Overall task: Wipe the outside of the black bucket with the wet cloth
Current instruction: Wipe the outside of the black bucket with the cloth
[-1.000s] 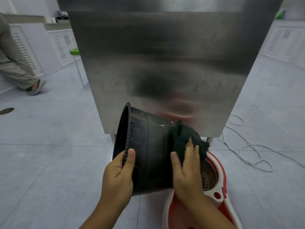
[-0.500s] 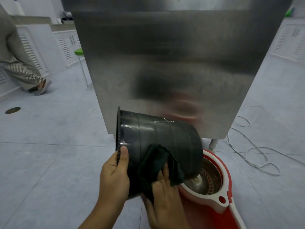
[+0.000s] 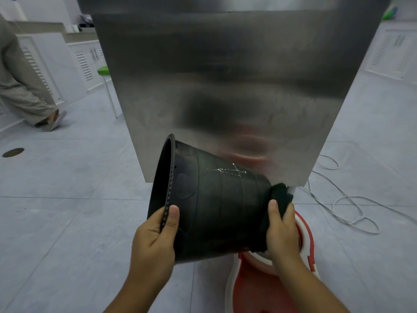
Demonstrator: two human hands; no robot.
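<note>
The black bucket (image 3: 214, 199) is held in the air on its side, rim to the left and base to the right, with a wet streak on its upper wall. My left hand (image 3: 155, 240) grips the rim, thumb on the outside. My right hand (image 3: 282, 231) presses a dark cloth (image 3: 281, 196) against the bucket's base end at the right. Most of the cloth is hidden behind the bucket and my fingers.
A stainless steel cabinet panel (image 3: 225, 75) stands directly behind the bucket. A red and white mop bucket (image 3: 302, 249) sits on the tiled floor below my right hand. White cable (image 3: 345, 206) loops on the floor at right. A person's leg (image 3: 27, 100) is far left.
My right hand slid the cloth from the bucket's lower side wall near the rim across to its base end. The bucket tilted, rim lifting higher on the left.
</note>
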